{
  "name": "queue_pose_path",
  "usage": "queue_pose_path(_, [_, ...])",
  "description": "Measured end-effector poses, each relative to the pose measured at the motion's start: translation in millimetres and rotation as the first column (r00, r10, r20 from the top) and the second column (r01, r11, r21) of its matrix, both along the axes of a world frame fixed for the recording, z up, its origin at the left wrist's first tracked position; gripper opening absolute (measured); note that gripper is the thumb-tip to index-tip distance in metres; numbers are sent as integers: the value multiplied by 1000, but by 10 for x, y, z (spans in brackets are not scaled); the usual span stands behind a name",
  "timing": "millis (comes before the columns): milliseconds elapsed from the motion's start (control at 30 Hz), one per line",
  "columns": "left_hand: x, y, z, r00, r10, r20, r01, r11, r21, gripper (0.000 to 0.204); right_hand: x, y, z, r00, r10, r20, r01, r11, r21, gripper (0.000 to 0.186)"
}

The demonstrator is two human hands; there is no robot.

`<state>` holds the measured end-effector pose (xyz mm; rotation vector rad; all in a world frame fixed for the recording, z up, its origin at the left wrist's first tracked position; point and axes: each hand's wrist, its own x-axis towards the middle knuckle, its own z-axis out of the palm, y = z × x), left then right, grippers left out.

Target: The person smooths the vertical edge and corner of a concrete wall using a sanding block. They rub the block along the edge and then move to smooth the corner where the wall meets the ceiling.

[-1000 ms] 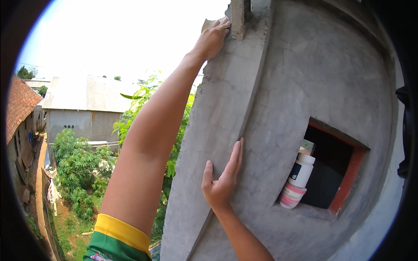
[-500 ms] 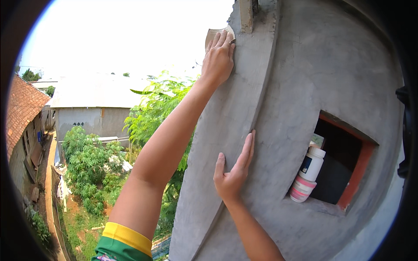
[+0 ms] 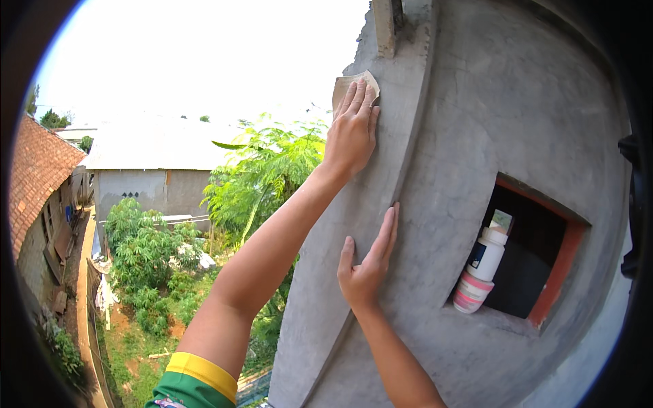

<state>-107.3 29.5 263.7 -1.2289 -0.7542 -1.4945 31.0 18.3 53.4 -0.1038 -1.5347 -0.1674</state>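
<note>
A beige sheet [image 3: 345,86] lay against the outer edge of a gray wall [image 3: 462,129], its upper corners curling, under a person's left hand [image 3: 350,136]. The fingers were close together and flat over it; whether the thumb pinched it could not be told. Lower down, the right hand [image 3: 367,272] rested open along the wall's raised ridge [image 3: 406,160], thumb spread from the fingers. To the right, a white bottle [image 3: 487,255] stood tilted on a pink-and-white tub [image 3: 472,293] in a red-edged window opening [image 3: 522,272]. Beyond the left arm were leafy trees [image 3: 272,166] and a tiled roof [image 3: 44,173].
</note>
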Motion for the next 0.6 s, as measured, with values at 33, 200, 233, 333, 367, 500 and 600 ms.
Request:
queue_pose_path(33, [-6, -20, 59, 1000, 25, 3, -25, 1000, -10, 49, 0, 3, 0, 1000, 11, -3, -11, 1000, 2, 81])
queue_pose_path(200, [-71, -31, 250, 994, 2, 107, -6, 999, 40, 49, 2, -8, -12, 1000, -1, 11, 1, 1000, -14, 81])
queue_pose_path(233, [-88, -17, 249, 991, 36, 129, -33, 999, -27, 49, 3, -12, -9, 1000, 13, 11, -12, 1000, -24, 81])
queue_pose_path(333, [-148, 9, 248, 995, 31, 92, -22, 995, -100, 49, 4, -12, -5, 1000, 3, 17, -3, 1000, -28, 81])
queue_pose_path(367, [-163, 12, 250, 998, 13, 64, -12, 1000, -20, 49, 6, -7, -4, 1000, -9, 10, 9, 1000, -17, 81])
queue_pose_path(500, [-166, -6, 324, 992, 55, 109, -54, 998, -14, 49, 7, 0, -9, 1000, 3, 10, -3, 1000, -16, 81])
queue_pose_path(600, [-105, 22, 316, 987, 74, 146, -68, 997, -44, 50, 7, -1, -12, 1000, 19, 10, -19, 1000, -24, 81])
